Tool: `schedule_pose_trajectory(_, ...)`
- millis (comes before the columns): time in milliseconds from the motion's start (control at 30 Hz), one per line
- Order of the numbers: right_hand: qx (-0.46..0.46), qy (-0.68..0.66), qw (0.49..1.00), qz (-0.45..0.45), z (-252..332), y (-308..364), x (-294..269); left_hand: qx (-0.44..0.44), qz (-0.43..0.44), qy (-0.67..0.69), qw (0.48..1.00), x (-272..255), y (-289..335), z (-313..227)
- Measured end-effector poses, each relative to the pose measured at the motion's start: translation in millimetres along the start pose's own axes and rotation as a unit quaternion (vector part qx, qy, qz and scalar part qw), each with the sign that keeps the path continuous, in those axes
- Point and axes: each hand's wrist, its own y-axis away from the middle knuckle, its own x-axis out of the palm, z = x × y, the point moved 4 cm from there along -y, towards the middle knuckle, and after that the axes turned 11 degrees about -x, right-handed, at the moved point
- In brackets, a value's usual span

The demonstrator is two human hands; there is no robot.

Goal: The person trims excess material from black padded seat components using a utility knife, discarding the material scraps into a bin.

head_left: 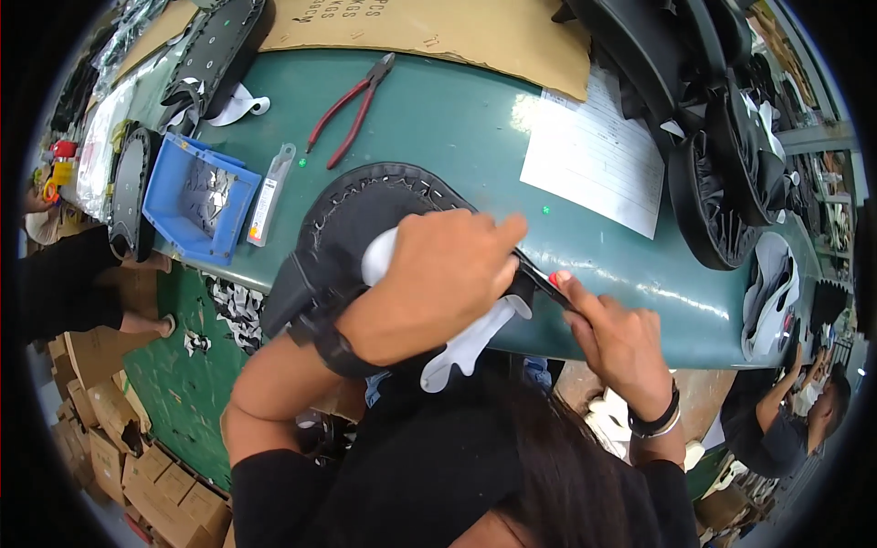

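Observation:
A black upholstered pad [352, 215] with a curved, stapled rim lies at the near edge of the green table. My left hand [443, 279] is closed over its right side, knuckles up; the fingertips are partly hidden and slightly blurred. White material [378, 258] shows beneath that hand, and a white fabric strip [470, 345] hangs below it. At the pad's right edge, my right hand [617, 338] pinches a slim dark tool [541, 277] with a red part near the thumb. The tool's kind is unclear, and its tip meets the rim close to my left fingers.
Red-handled cutting pliers [352, 111] lie beyond the pad. Left of it are a clear-handled knife [271, 194] and a blue bin [199, 199] of metal bits. Paper [598, 155], cardboard [429, 32] and stacked black padded parts [703, 183] lie farther off. Other people are at both sides.

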Motion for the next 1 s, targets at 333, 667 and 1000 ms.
schedule_pose_trajectory(333, 0.018, -0.165, 0.986, -0.034, 7.0, -1.3, 15.6, 0.027, 0.003, 0.174, 0.984, 9.7, -9.8, 21.1)
schedule_pose_trajectory(667, 0.076, -0.205, 0.968, -0.126, 18.8, -16.7, 30.5, -0.105, 0.042, 0.608, 0.786, -18.3, -24.6, 45.0)
schedule_pose_trajectory(1000, 0.024, -0.250, 0.956, -0.153, -11.4, -41.1, 22.8, 0.034, -0.089, -0.108, 0.990, -4.2, -22.6, 30.6)
